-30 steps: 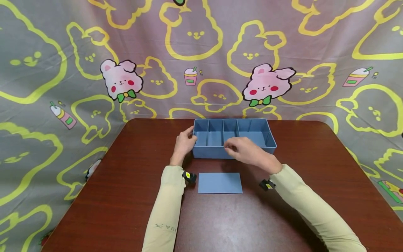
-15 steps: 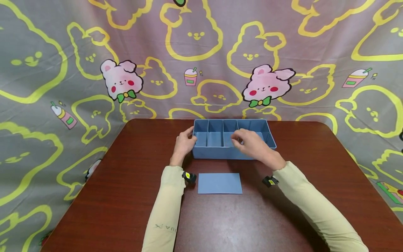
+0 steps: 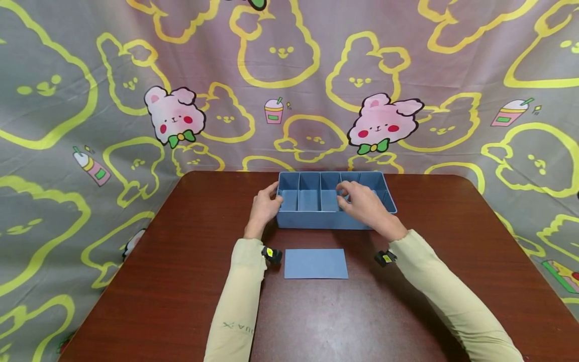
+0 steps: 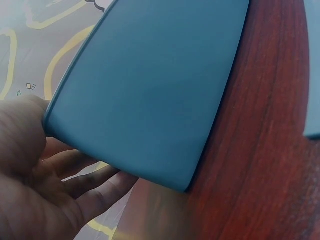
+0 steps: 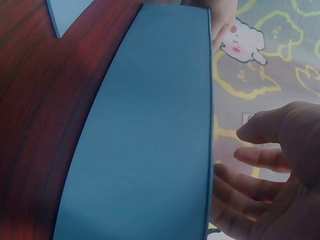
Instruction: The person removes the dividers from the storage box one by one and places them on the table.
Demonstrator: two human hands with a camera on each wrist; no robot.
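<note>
A grey cloth backdrop (image 3: 289, 68) — yellow outlines (image 3: 92, 93), pink rabbits (image 3: 174, 113) — hangs behind and beside a glossy reddish-brown table (image 3: 181, 261).

The box (image 3: 312, 219) stands toward the back of the bench (image 3: 158, 281), behind the panel (image 3: 316, 264) and in front of the cloth (image 3: 316, 120).

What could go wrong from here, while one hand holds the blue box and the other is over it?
The box could turn or slide on the table if the right hand pushes it, since the left hand holds only one end. The right hand is close to the dividers and might knock one. The flat blue piece lies unheld in front of the box, near the left wrist camera, so it might get brushed aside.
</note>
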